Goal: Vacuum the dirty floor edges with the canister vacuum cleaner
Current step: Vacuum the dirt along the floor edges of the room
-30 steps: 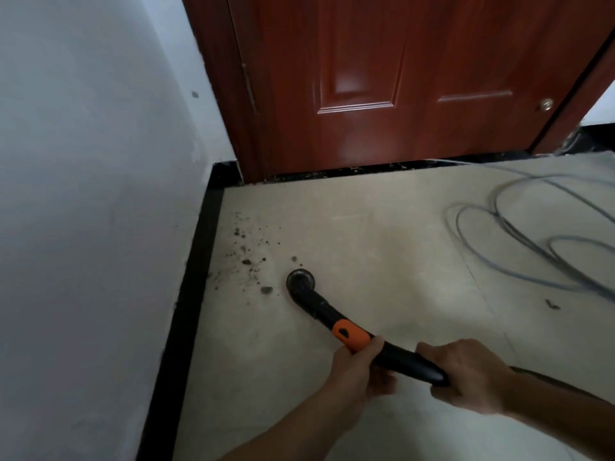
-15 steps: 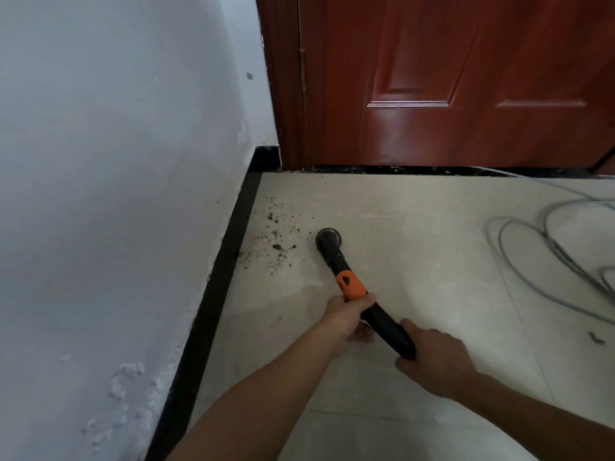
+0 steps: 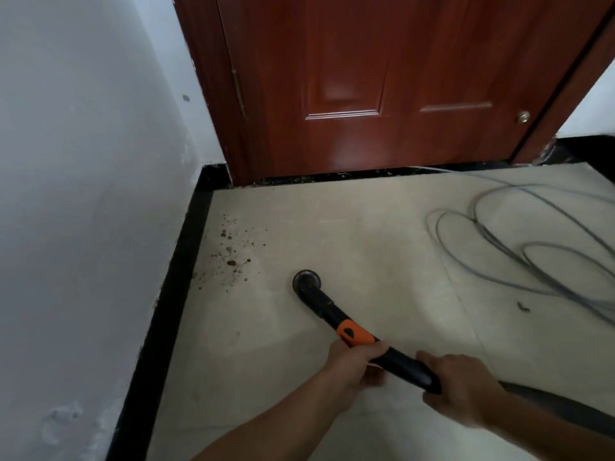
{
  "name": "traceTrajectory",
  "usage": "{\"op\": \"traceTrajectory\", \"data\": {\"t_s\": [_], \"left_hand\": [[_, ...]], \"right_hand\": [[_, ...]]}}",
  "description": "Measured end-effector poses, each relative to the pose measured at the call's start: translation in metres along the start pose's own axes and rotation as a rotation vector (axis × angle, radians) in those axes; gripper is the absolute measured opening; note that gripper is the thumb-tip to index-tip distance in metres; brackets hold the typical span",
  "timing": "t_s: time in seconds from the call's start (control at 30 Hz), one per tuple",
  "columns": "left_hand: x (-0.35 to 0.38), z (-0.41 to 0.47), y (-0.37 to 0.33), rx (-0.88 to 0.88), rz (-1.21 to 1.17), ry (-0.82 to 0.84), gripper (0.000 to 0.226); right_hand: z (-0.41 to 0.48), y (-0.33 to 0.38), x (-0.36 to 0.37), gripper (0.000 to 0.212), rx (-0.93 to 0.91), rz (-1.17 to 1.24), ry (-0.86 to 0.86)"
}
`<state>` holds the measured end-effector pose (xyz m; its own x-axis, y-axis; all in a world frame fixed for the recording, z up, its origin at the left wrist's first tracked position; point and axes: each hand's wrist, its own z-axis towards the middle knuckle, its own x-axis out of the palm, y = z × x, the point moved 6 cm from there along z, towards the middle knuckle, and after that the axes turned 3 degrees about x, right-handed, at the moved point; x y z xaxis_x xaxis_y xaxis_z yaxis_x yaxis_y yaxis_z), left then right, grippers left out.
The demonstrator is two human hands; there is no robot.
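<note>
Wall [image 3: 83, 194] on left, skirting [image 3: 173, 287] along its foot. Door [image 3: 382, 88] at back. Dirt [image 3: 233, 257] on floor [image 3: 366, 234] beside skirting, nozzle [image 3: 307, 280] just right of it. Cable [image 3: 519, 247] coiled far right. Left hand [image 3: 354, 364] ahead of right hand [image 3: 461, 384] on wand [image 3: 402, 362]

The nozzle [image 3: 307, 281] has drawn back from the dirt specks [image 3: 233, 257] — farther right now (camera view shifted too).
</note>
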<state>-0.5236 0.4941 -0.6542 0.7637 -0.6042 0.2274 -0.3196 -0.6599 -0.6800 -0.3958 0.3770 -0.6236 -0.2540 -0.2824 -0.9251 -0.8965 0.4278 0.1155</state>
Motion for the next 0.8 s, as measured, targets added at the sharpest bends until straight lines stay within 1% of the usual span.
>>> {"op": "traceTrajectory", "data": {"t_s": [0.07, 0.13, 0.23, 0.3, 0.37, 0.47, 0.53, 0.67, 0.73, 0.8], "left_hand": [[0.019, -0.004, 0.000, -0.019, -0.016, 0.015, 0.034], [0.025, -0.012, 0.009, -0.088, -0.064, 0.004, 0.040], [0.011, -0.029, 0.032, -0.152, -0.100, -0.013, 0.042], [-0.006, -0.040, 0.042, -0.166, -0.127, -0.068, 0.040], [-0.027, -0.047, 0.047, -0.171, -0.156, -0.165, 0.039], [-0.059, -0.052, 0.042, -0.143, -0.180, -0.278, 0.039], [-0.078, -0.050, 0.029, -0.074, -0.166, -0.301, 0.035], [-0.106, -0.033, -0.014, 0.050, -0.138, -0.328, 0.035], [-0.112, -0.028, -0.025, 0.065, -0.144, -0.363, 0.035], [-0.116, -0.030, -0.021, 0.056, -0.153, -0.398, 0.033]], "right_hand": [[-0.010, -0.012, -0.006, 0.039, 0.024, 0.006, 0.001], [-0.021, -0.020, -0.007, 0.036, 0.010, -0.001, 0.016], [-0.030, -0.019, -0.003, 0.043, -0.069, -0.040, 0.040], [-0.025, -0.005, 0.003, 0.046, -0.144, -0.072, 0.053], [-0.014, 0.017, 0.007, 0.047, -0.217, -0.104, 0.073], [0.008, 0.052, 0.004, 0.049, -0.280, -0.145, 0.060], [0.019, 0.072, 0.003, 0.045, -0.263, -0.152, 0.059], [0.034, 0.106, -0.004, 0.034, -0.152, -0.109, 0.043], [0.036, 0.115, -0.008, 0.034, -0.126, -0.086, 0.026], [0.035, 0.117, -0.006, 0.037, -0.125, -0.083, 0.036]]}}
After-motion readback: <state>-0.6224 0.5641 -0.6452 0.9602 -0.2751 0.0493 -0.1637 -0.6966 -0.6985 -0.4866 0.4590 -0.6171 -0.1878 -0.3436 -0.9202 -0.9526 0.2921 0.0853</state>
